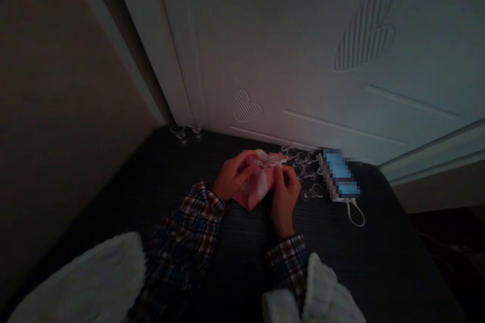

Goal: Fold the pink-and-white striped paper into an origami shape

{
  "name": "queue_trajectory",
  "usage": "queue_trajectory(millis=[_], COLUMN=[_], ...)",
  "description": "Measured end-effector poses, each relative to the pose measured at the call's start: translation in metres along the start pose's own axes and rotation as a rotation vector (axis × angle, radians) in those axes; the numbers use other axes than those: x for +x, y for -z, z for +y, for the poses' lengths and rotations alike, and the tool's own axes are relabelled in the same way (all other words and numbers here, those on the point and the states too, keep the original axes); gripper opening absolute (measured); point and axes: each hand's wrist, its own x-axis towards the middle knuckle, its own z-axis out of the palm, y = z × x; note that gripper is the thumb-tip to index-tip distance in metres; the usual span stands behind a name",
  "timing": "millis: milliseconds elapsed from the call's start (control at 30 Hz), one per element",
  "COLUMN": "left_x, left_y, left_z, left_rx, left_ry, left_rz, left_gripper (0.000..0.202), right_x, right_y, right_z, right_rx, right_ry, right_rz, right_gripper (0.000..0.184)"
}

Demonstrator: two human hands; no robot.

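Observation:
A pink-and-white cloth (259, 185) is bunched between my two hands above the dark table, one corner hanging down toward me. My left hand (234, 174) pinches its left side, fingers closed. My right hand (285, 197) grips the right side with thumb and fingers together. Something clear and shiny shows in the folds between my fingertips; it may be a small glass, but the dim light hides its shape. Just beyond my right hand, several small clear stemmed glasses (302, 157) lie clustered on the table. One more small glass (317, 191) lies nearer to me.
Two small stemmed glasses, one a goblet (178, 131), stand at the far left corner of the black table (242, 242). On the right, a lit phone (341, 174) rests on a white object, with a white cable (356, 214) looping forward. A white panel (265, 50) with heart reliefs rises behind.

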Motion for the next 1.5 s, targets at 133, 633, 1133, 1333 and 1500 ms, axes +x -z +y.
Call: queue_trajectory(millis=[133, 633, 1133, 1333, 1500], left_x=[-0.0011, 0.0015, -0.0001, 0.0007, 0.0005], left_y=[0.0002, -0.0031, 0.0005, -0.0029, -0.0033], left_z=[0.0014, 0.0005, -0.0055, -0.0017, 0.0015], left_rx=[0.061, -0.102, 0.029, -0.096, -0.088], left_ry=[0.002, 0.064, 0.113, 0.115, 0.082], left_rz=[-0.045, 0.000, 0.024, -0.019, 0.017], left_gripper=[0.022, 0.040, 0.027, 0.031, 0.037], right_x=[0.0002, 0.0011, 0.0007, 0.0011, 0.0011], right_y=[-0.0006, 0.0010, 0.0013, 0.0009, -0.0011], right_z=[-0.0021, -0.0010, -0.0029, -0.0016, -0.0014], right_rx=[0.000, -0.097, -0.057, -0.071, -0.064], right_ry=[0.012, 0.052, 0.035, 0.061, 0.042], right_rz=[0.009, -0.011, -0.029, -0.046, -0.016], right_gripper=[0.023, 0.023, 0.020, 0.018, 0.021])
